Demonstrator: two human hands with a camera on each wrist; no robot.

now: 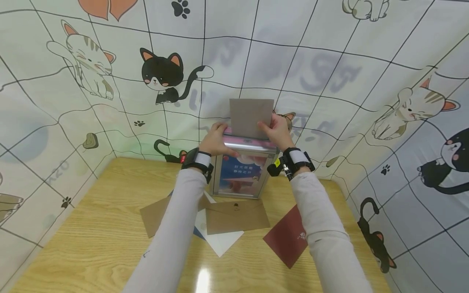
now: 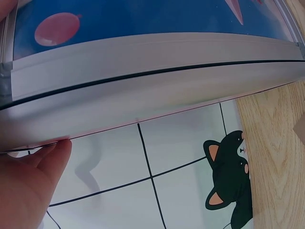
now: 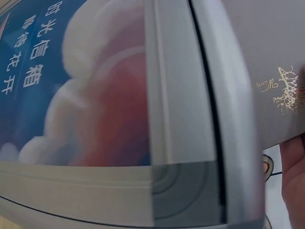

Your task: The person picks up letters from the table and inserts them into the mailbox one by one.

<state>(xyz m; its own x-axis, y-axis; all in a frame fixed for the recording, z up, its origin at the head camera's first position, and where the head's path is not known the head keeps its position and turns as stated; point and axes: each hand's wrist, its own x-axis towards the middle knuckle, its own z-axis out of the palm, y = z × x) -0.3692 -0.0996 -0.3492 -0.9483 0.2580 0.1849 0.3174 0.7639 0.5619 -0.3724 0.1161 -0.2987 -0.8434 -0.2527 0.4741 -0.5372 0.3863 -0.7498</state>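
Note:
A metal-framed letter box (image 1: 239,173) with a blue picture front, white lettering and a pink top stands at the back of the table. My left hand (image 1: 216,142) grips its upper left corner, thumb across the front and fingers on top. Above the box, my right hand (image 1: 279,132) pinches a grey-brown envelope (image 1: 248,116) by its right side. The envelope stands upright, its lower edge at the box top; whether it is in a slot I cannot tell. In the right wrist view, gold print shows on the envelope (image 3: 271,43) beside my right hand (image 3: 293,191).
Before the box, a brown envelope (image 1: 238,217) overlaps a white one (image 1: 221,244). Another brown envelope (image 1: 152,215) lies left, partly under my left sleeve. A dark red envelope (image 1: 286,238) lies by my right forearm. A cat-patterned cloth (image 1: 220,61) hangs behind the wooden table (image 1: 91,219).

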